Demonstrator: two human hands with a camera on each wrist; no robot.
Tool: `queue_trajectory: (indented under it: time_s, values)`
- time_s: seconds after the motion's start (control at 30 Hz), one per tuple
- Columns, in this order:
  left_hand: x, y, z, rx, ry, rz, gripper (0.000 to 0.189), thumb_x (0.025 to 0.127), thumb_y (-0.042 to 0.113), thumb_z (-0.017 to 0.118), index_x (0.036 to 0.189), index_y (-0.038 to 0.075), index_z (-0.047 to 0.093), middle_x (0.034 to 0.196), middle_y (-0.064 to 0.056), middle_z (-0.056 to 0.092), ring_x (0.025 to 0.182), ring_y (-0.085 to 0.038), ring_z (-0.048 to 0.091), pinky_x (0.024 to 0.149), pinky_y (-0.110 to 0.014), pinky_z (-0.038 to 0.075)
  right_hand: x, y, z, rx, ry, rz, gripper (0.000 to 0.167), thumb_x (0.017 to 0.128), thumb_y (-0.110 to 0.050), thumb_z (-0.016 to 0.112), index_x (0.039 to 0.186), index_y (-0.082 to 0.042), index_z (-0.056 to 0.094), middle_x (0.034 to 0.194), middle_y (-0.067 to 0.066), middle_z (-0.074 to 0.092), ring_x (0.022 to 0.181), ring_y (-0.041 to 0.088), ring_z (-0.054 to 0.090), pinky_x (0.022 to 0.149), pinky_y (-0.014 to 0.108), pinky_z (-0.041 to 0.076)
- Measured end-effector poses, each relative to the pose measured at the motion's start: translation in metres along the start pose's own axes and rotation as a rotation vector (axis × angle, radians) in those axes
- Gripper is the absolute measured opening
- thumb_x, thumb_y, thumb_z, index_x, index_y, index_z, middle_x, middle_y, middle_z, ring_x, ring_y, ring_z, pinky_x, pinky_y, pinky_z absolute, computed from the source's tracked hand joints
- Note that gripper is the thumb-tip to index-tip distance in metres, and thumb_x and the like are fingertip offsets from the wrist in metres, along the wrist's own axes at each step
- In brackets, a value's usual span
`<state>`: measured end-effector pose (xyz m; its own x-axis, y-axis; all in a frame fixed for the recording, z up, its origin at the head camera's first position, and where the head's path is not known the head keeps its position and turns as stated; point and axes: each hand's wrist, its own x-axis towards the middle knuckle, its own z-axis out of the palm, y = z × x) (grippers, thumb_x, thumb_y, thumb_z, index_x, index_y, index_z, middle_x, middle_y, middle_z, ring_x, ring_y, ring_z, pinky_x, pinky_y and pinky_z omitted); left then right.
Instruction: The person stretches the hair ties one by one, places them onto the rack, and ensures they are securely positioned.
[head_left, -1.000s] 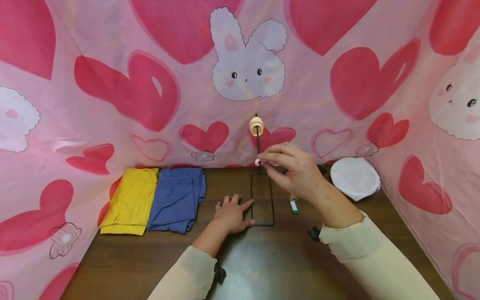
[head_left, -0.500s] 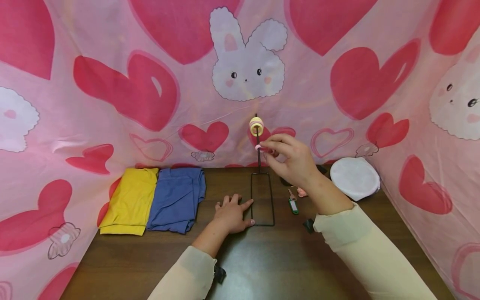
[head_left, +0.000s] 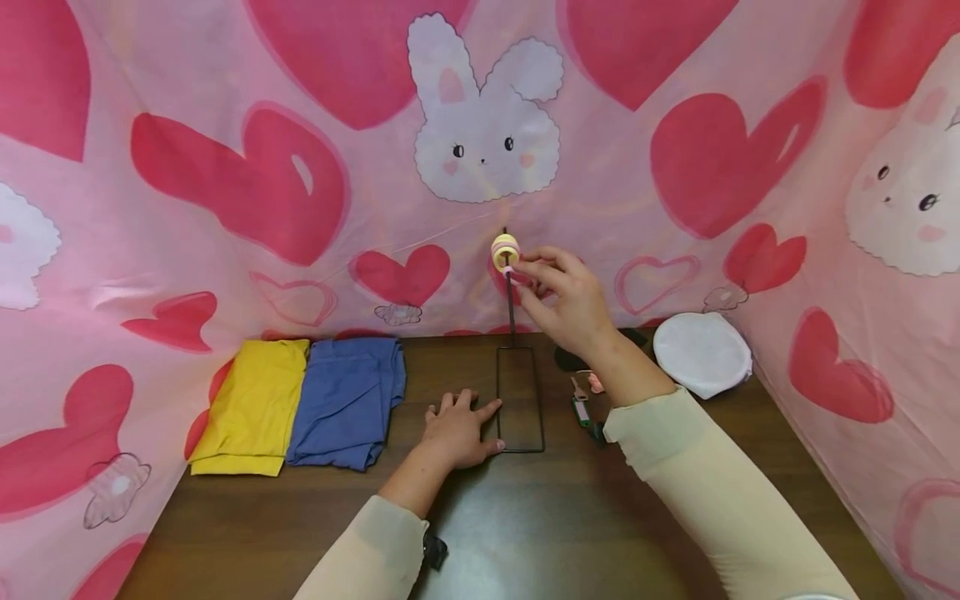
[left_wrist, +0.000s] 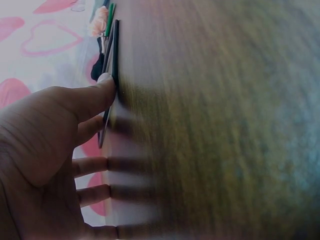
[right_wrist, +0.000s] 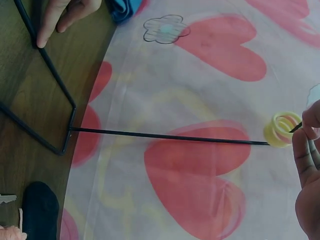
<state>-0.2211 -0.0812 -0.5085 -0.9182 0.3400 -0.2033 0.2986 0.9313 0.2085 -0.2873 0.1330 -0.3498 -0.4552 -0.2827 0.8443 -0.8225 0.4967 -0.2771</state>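
Observation:
A black wire stand has a flat rectangular base and a rod rising from it. Yellow and pink rings hang near the top of the rod, and the right wrist view shows the yellow rings around its end. My right hand pinches a small pink ring just below them; in the right wrist view the fingers hide this ring. My left hand lies spread on the table, thumb and index fingertip touching the base. The left wrist view shows the thumb at the wire frame.
Folded yellow cloth and blue cloth lie at the left. On the right are a key with a green tag, a coral-pink object, a black object and a white round pouch. A pink printed curtain hangs behind.
My right hand has risen along the rod with the pink ring, from low on the upright to just under the yellow rings. My left hand stays on the base. The head view has shifted slightly.

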Motion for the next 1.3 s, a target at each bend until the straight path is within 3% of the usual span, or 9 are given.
queue_trajectory:
  time_s: [0.4, 0.63, 0.93, 1.3]
  values:
    - [-0.005, 0.001, -0.005, -0.014, -0.001, 0.01, 0.073, 0.093, 0.064, 0.067, 0.159, 0.041, 0.043, 0.161, -0.009, 0.037, 0.142, -0.041, 0.033, 0.109, -0.073, 0.029, 0.007, 0.011, 0.013, -0.004, 0.034, 0.055, 0.03, 0.09, -0.006, 0.08, 0.119, 0.0, 0.077, 0.118, 0.017, 0.064, 0.077, 0.021, 0.069, 0.072, 0.036, 0.06]
    - [-0.003, 0.0, -0.003, 0.003, 0.009, 0.006, 0.074, 0.093, 0.066, 0.066, 0.158, 0.042, 0.042, 0.16, -0.008, 0.038, 0.141, -0.041, 0.033, 0.108, -0.073, 0.03, 0.005, 0.014, 0.013, 0.025, 0.05, 0.075, 0.037, 0.087, 0.001, 0.077, 0.124, -0.001, 0.075, 0.12, 0.018, 0.063, 0.08, 0.025, 0.071, 0.078, 0.039, 0.061]
    - [-0.003, -0.002, -0.002, -0.007, 0.007, 0.005, 0.074, 0.093, 0.066, 0.065, 0.159, 0.042, 0.042, 0.16, -0.008, 0.037, 0.141, -0.042, 0.033, 0.108, -0.074, 0.029, -0.024, 0.013, 0.001, 0.036, 0.028, 0.06, 0.033, 0.086, 0.003, 0.079, 0.119, 0.002, 0.076, 0.118, 0.018, 0.066, 0.084, 0.028, 0.069, 0.074, 0.04, 0.061]
    - [-0.002, -0.001, -0.001, -0.001, 0.0, 0.009, 0.074, 0.093, 0.066, 0.064, 0.159, 0.042, 0.041, 0.161, -0.009, 0.036, 0.141, -0.042, 0.033, 0.108, -0.073, 0.029, -0.057, 0.002, -0.02, 0.017, -0.005, 0.074, 0.038, 0.082, 0.004, 0.082, 0.119, -0.002, 0.077, 0.117, 0.013, 0.067, 0.08, 0.02, 0.071, 0.068, 0.036, 0.061]
